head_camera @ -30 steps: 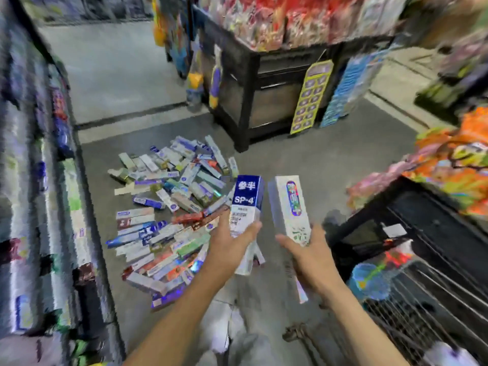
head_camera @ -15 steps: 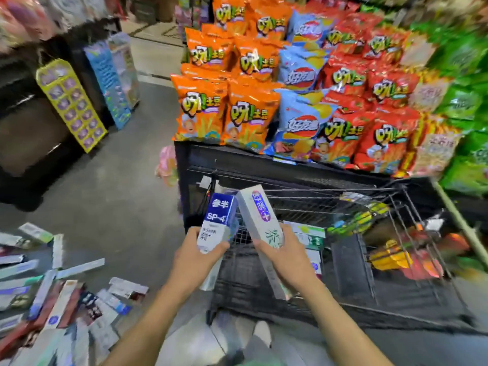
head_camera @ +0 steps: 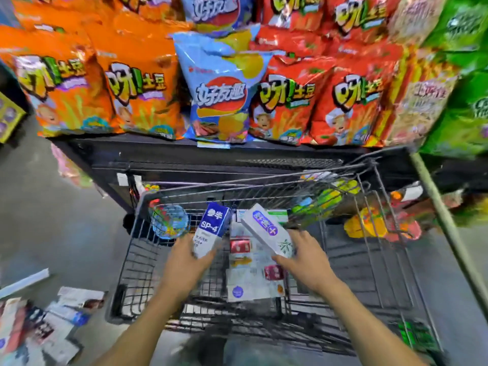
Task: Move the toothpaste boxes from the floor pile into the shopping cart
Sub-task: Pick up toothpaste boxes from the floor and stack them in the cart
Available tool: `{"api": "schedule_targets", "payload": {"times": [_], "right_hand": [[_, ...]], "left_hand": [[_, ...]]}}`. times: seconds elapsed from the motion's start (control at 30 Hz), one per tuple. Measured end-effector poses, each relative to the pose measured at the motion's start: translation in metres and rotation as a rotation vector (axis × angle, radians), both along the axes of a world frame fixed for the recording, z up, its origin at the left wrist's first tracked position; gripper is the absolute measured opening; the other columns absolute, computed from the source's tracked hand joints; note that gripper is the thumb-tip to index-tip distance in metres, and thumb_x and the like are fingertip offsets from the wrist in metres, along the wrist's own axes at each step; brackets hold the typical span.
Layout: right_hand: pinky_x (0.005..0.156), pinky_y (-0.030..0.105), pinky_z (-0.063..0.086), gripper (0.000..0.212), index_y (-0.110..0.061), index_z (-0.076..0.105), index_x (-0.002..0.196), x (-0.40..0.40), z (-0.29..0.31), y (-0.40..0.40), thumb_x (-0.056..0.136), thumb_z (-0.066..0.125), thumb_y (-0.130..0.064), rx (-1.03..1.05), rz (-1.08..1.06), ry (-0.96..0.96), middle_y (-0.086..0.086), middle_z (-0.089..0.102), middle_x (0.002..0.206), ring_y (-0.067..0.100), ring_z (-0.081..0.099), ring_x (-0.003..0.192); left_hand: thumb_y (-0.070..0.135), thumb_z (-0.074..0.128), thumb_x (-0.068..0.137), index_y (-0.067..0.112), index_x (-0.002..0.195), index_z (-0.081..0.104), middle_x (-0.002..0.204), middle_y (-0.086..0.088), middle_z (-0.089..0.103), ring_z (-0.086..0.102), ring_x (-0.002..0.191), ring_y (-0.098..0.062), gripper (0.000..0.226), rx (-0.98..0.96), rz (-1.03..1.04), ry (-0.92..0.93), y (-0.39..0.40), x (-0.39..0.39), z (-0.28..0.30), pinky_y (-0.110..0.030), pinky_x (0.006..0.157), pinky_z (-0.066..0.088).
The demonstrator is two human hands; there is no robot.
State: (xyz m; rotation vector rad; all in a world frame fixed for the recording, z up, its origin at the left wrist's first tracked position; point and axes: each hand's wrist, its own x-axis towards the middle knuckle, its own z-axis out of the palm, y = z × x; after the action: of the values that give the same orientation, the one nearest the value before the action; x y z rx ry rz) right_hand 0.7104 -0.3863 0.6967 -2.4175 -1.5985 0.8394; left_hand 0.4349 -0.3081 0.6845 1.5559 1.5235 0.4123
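Both hands are over the shopping cart (head_camera: 137, 260), each gripping one toothpaste box by its lower end. Left hand (head_camera: 184, 265) holds the blue-topped box (head_camera: 210, 232) near upright, long axis tipped away; right hand (head_camera: 306, 260) holds the white box (head_camera: 266, 233) slanting up-left. Cart floor sits straight below both, boxes already there (head_camera: 250, 281). Likely next: drop. Floor pile (head_camera: 39, 323) lies down-left, nearer the left hand.

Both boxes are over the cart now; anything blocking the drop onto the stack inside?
Nothing visible. The left hand holds the blue box, the right hand the white box, directly above boxes lying in the cart.
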Motion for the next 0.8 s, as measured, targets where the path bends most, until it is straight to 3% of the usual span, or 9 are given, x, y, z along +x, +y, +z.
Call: {"api": "schedule_targets", "payload": {"times": [0.1,0.17,0.27,0.4,0.47,0.57,0.67,0.73,0.8], "right_hand": [[0.095,0.042,0.043,0.07,-0.023,0.043,0.147,0.012,-0.039,0.016,0.089,0.066,-0.054,-0.058,0.104,-0.028,0.008,0.056,0.129,0.034,0.049,0.121],[0.098,0.042,0.038,0.073,-0.023,0.036,0.153,0.013,-0.069,0.026,0.092,0.064,-0.05,-0.092,0.176,-0.054,0.008,0.053,0.139,0.036,0.047,0.125],[0.098,0.039,0.038,0.075,-0.024,0.034,0.153,0.011,-0.126,0.04,0.089,0.067,-0.045,-0.133,0.275,-0.093,0.007,0.052,0.138,0.034,0.046,0.128],[0.112,0.039,0.025,0.079,-0.022,0.028,0.156,0.017,-0.21,0.055,0.09,0.067,-0.041,-0.19,0.355,-0.078,0.004,0.043,0.15,0.03,0.036,0.138],[0.115,0.04,0.024,0.078,-0.018,0.028,0.155,0.021,-0.25,0.06,0.091,0.065,-0.042,-0.203,0.396,-0.113,0.006,0.041,0.152,0.03,0.036,0.139],[0.113,0.037,0.024,0.078,-0.015,0.033,0.153,0.024,-0.295,0.063,0.089,0.068,-0.043,-0.188,0.406,-0.129,0.01,0.044,0.149,0.032,0.04,0.137],[0.1,0.039,0.036,0.082,-0.008,0.051,0.139,0.028,-0.32,0.063,0.07,0.086,-0.034,-0.099,0.417,-0.153,0.015,0.059,0.129,0.04,0.059,0.115],[0.092,0.04,0.045,0.079,-0.006,0.057,0.128,0.032,-0.323,0.066,0.06,0.092,-0.025,0.012,0.405,-0.157,0.017,0.064,0.115,0.042,0.062,0.102],[0.095,0.046,0.045,0.076,-0.009,0.056,0.134,0.036,-0.319,0.071,0.065,0.087,-0.02,0.044,0.406,-0.152,0.018,0.059,0.119,0.042,0.056,0.109]], "left_hand": [[0.051,0.077,0.081,0.034,0.104,0.058,0.1,0.007,0.069,0.065,0.085,-0.011,0.034,-0.02,-0.014,0.084,0.015,0.005,-0.027,-0.038,0.07,0.056],[0.054,0.075,0.078,0.033,0.103,0.059,0.098,0.008,0.069,0.066,0.084,-0.011,0.036,-0.034,-0.032,0.13,0.026,0.004,-0.053,-0.036,0.069,0.056],[0.057,0.076,0.076,0.033,0.114,0.054,0.102,0.01,0.068,0.066,0.085,-0.008,0.05,-0.081,-0.054,0.155,0.04,0.003,-0.097,-0.036,0.07,0.057],[0.022,0.08,0.084,0.027,0.12,0.047,0.091,0.006,0.065,0.063,0.064,-0.002,0.049,-0.12,-0.118,0.159,0.048,0.006,-0.156,-0.017,0.047,0.044],[0.019,0.079,0.084,0.031,0.119,0.047,0.091,0.006,0.066,0.063,0.058,-0.007,0.049,-0.123,-0.162,0.133,0.051,0.003,-0.188,-0.021,0.043,0.044],[0.025,0.08,0.082,0.036,0.119,0.045,0.094,0.011,0.068,0.064,0.064,-0.008,0.051,-0.119,-0.189,0.134,0.053,-0.003,-0.229,-0.03,0.05,0.048],[0.025,0.081,0.082,0.034,0.124,0.047,0.095,0.021,0.063,0.059,0.077,0.006,0.055,-0.115,-0.226,0.175,0.048,-0.008,-0.251,-0.012,0.059,0.041],[0.022,0.08,0.082,0.03,0.131,0.049,0.102,0.017,0.062,0.057,0.078,0.0,0.059,-0.106,-0.293,0.2,0.045,-0.009,-0.256,-0.008,0.06,0.036],[0.021,0.08,0.08,0.026,0.136,0.048,0.111,0.008,0.062,0.058,0.089,-0.012,0.064,-0.084,-0.37,0.214,0.043,-0.012,-0.261,-0.015,0.067,0.039]]}}
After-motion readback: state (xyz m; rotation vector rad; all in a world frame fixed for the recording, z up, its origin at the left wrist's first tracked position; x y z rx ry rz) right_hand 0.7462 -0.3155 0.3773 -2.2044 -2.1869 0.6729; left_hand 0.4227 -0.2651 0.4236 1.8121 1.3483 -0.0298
